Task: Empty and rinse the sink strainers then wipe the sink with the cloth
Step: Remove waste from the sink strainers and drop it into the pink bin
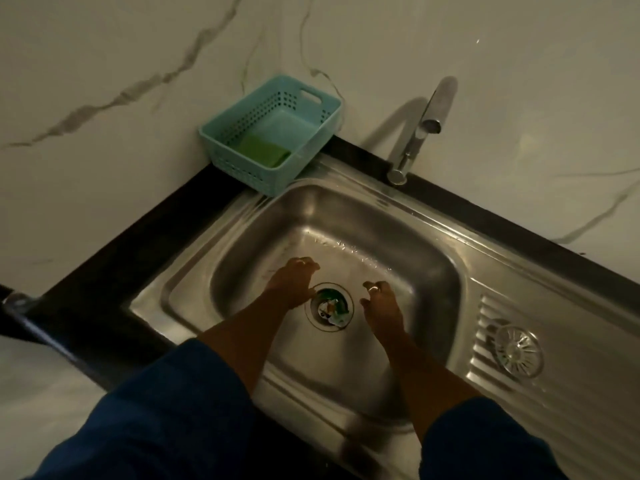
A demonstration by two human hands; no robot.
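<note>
Both hands are down in the stainless steel sink basin (346, 216), flanking the round drain strainer (329, 306), which is clogged with green and white scraps. Left hand (292, 282) touches its rim, right hand (381, 301) is just beside it. Fingers loosely curled, gripping nothing; looks staged to lift it out. A second round metal strainer (517, 351) is parked on the ribbed drainboard (571, 393). In the far corner of the black counter (104, 289), a turquoise perforated plastic basket (270, 133) keeps a green pad or cloth (265, 150) clear of splash. No water from the chrome tap (420, 133).

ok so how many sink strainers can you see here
2. A scrap-filled strainer sits in the drain of the basin, between the left hand and right hand. The second strainer lies on the ribbed drainboard. No others show.
</note>
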